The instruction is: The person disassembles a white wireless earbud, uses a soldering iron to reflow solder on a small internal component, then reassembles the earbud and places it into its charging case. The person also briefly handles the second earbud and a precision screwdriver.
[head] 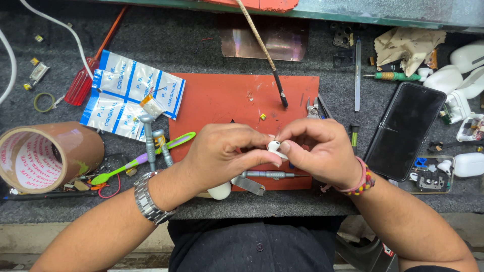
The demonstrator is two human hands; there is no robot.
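My left hand (pixel 222 153) and my right hand (pixel 322 148) meet over the front of an orange work mat (pixel 237 95). Between their fingertips they pinch a small white earbud (pixel 274 146). A metal watch sits on my left wrist, a beaded band on my right. Under the hands lie a grey precision screwdriver (pixel 269 175), a flat metal piece (pixel 248 185) and a white rounded part (pixel 220 191). A soldering iron tip (pixel 280 93) rests on the mat just beyond my hands.
A roll of brown tape (pixel 43 156) stands at left, beside a green toothbrush (pixel 143 156), blue-white sachets (pixel 133 93) and a red screwdriver (pixel 85 75). A black phone (pixel 406 128) lies at right among white earbud cases (pixel 454 80) and small parts. Tweezers (pixel 357 75) lie behind.
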